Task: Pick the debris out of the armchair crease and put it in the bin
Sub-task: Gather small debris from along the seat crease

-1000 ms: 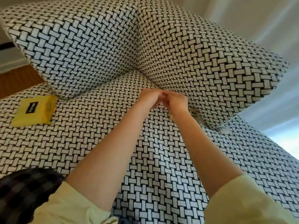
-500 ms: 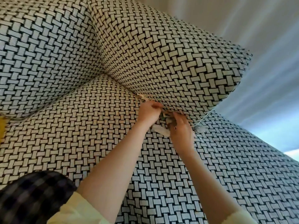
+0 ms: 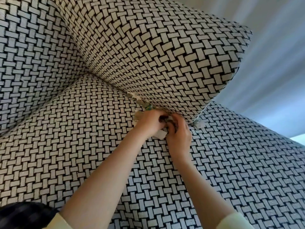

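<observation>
Scraps of paper debris (image 3: 137, 100) lie along the armchair crease (image 3: 115, 87) where the right arm cushion meets the seat. My left hand (image 3: 148, 121) is curled over a clump of scraps at the crease, with white paper (image 3: 160, 134) sticking out beneath it. My right hand (image 3: 179, 134) sits right beside it, fingers bent and pinching into the same clump. Another small pale scrap (image 3: 198, 123) lies at the cushion's front corner. No bin is in view.
The armchair is covered in black-and-white basket-weave fabric, with the back cushion (image 3: 33, 55) at left and the arm cushion (image 3: 165, 47) above my hands. Pale curtains (image 3: 272, 63) hang at the right. A dark checked cloth (image 3: 21, 215) shows at the bottom left.
Both hands moved right along the crease toward the cushion's front corner and closed on the scraps. The view shifted right, so the yellow packet on the seat left the frame.
</observation>
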